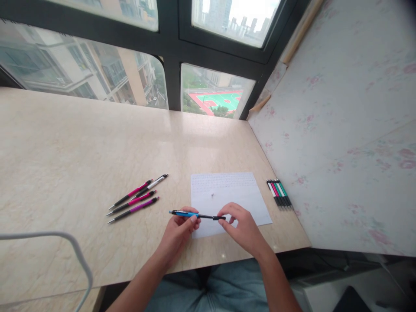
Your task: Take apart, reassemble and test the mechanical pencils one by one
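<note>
My left hand (pixel 181 227) is closed round the blue barrel of a pen (pixel 190 214), which lies level above the near part of a sheet of paper (pixel 224 186). Between the thumb and fingers of my right hand (pixel 242 223) is a black sleeve, the pen's grip (pixel 216 218), at the right end of the pen. A thin dark stretch shows between barrel and grip; whether the grip is fully off I cannot tell. On the paper rests a tiny metallic piece (pixel 212 195), perhaps a pen tip.
Several pink, purple and white pens (pixel 134 200) lie at the left. A row of pens (pixel 279 194) is lined up by the floral wall (pixel 351 151) at the right. A grey cable (pixel 69 240) arches across the lower left. Windows (pixel 173 56) stand behind the marbled tabletop (pixel 81 151).
</note>
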{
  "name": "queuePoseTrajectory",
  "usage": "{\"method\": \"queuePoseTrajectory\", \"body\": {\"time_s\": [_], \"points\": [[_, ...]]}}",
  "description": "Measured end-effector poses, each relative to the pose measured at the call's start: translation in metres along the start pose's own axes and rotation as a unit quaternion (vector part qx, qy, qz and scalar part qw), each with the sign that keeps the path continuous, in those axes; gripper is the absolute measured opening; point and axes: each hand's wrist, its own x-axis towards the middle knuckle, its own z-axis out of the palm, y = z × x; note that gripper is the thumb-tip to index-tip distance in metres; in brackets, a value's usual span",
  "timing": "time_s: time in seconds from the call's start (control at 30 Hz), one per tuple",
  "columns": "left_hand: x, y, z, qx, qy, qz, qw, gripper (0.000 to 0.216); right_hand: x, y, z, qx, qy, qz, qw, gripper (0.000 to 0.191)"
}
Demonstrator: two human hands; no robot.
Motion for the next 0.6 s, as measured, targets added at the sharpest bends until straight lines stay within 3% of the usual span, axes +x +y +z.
{"method": "queuePoseTrajectory", "body": {"time_s": [0.13, 0.3, 0.47, 0.6], "points": [[-0.001, 0.001, 0.001, -0.020, 0.000, -0.003, 1.000, 0.026, -0.001, 0.024, -0.006, -0.049, 0.050, 0.028, 0.997, 0.013], [-0.002, 0.003, 0.002, -0.030, -0.003, -0.006, 1.000, 0.024, 0.019, 0.046, 0.011, -0.113, 0.108, 0.086, 0.984, 0.012], [-0.002, 0.003, 0.001, -0.032, -0.008, -0.007, 0.999, 0.024, 0.050, 0.043, 0.038, -0.140, 0.158, 0.106, 0.972, 0.014], [-0.003, 0.004, 0.003, -0.027, -0.002, -0.006, 1.000, 0.024, 0.056, 0.036, 0.043, -0.165, 0.179, 0.104, 0.964, 0.015]]}}
